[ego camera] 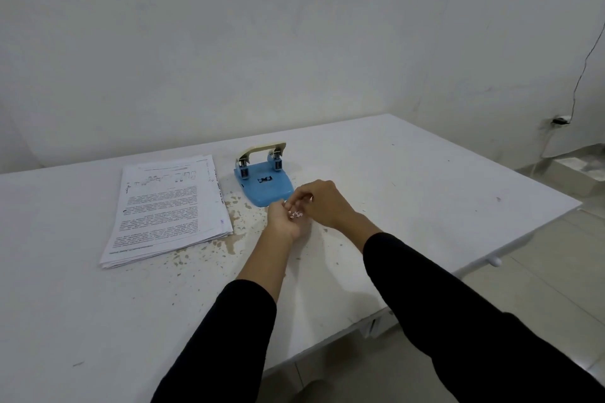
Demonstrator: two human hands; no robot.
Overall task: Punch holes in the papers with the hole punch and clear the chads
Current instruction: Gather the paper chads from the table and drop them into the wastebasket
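Several chads [295, 214] lie in the cupped palm of the left hand [285, 221], fingers curled half open around them. From the head camera we note the right hand [322, 203] just above, fingertips [292, 206] pinched narrow over the pile; whether they grip a chad we cannot tell. The hole punch [263, 185] sits just beyond the fingertips, the papers [167, 209] well left on the table [425, 173]. We advise keeping the palm level and cupped, and sweeping stray chads toward it.
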